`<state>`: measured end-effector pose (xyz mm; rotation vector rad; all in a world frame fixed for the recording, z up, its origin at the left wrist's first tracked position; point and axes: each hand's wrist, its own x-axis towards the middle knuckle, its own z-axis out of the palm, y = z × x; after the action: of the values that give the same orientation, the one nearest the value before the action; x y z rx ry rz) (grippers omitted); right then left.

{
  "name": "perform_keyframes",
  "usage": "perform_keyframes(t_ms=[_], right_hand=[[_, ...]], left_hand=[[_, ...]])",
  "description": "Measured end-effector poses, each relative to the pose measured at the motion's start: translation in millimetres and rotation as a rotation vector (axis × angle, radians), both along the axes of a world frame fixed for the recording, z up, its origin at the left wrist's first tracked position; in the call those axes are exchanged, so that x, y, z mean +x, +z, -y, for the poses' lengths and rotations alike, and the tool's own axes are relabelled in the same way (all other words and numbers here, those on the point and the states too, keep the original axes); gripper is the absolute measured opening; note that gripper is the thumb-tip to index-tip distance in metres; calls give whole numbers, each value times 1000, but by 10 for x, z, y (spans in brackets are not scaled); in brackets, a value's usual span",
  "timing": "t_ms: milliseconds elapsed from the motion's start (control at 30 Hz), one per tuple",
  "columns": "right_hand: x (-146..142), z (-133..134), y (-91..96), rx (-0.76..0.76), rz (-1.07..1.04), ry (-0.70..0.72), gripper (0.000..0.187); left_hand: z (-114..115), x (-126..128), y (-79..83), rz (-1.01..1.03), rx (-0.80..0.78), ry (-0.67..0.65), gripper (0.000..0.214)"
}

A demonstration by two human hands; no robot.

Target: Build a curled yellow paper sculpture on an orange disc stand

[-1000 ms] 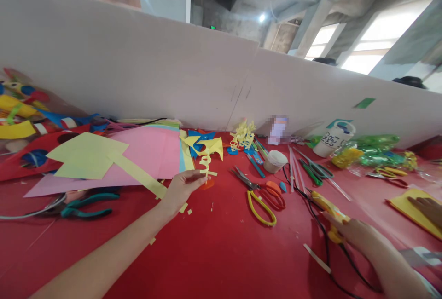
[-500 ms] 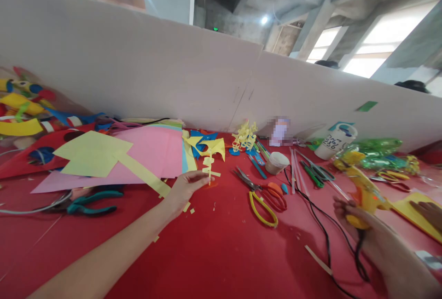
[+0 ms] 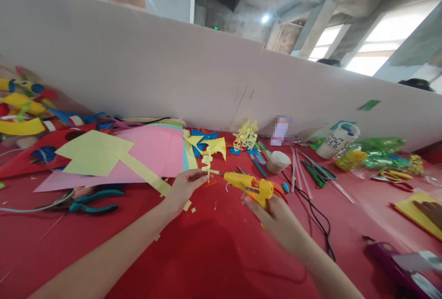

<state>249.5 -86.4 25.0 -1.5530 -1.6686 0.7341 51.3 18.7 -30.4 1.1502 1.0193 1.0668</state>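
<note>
left hand (image 3: 184, 187) pinching paper curl (image 3: 208, 163); right hand (image 3: 276, 218) gripping glue gun (image 3: 247, 185)

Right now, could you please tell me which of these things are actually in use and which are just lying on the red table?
In use:
left hand pinching the yellow paper cutout
right hand gripping the yellow glue gun, nozzle toward the cutout

Lying about:
green pliers
pink paper
white cup
</note>
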Motion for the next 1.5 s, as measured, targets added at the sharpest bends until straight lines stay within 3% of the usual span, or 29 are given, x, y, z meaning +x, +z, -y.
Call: perform_keyframes(t_ms=[100,433,1167,1500], right_hand=[[-105,-64,-37,33,107,-9,27],[-174,-146,-61,54,166,1,29],[-162,-104,-13,45,200,-20,33],[-162,-68,40,62,168,-25,31]], left_hand=[[21,8,35,-18,-8,-22,22],[19,23,17,13,-28,-83,23],[33,14,37,162,-54,-177,18],[65,38,136,350,-142,-193,12]])
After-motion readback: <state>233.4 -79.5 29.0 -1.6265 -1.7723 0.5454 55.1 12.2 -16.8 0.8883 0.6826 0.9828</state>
